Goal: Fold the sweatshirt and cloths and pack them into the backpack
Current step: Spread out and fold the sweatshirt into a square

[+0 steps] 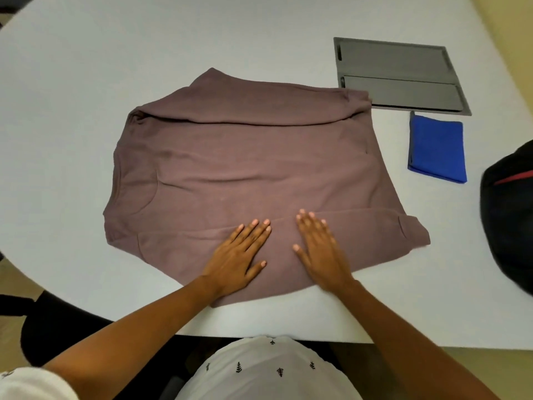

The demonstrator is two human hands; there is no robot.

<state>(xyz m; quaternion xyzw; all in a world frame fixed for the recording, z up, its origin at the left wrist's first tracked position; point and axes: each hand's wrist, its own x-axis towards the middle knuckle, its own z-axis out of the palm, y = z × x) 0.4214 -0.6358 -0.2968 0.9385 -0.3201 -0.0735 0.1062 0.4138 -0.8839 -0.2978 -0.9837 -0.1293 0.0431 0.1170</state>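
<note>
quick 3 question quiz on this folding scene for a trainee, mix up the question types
1. True or false: the left hand and right hand both lie flat on the sweatshirt.
2. Where is the folded blue cloth? A) on the sweatshirt B) on the table, right of the sweatshirt C) inside the backpack
3. Fill in: the backpack bears a ___ stripe.

Key: 1 true; 2 B; 3 red
</note>
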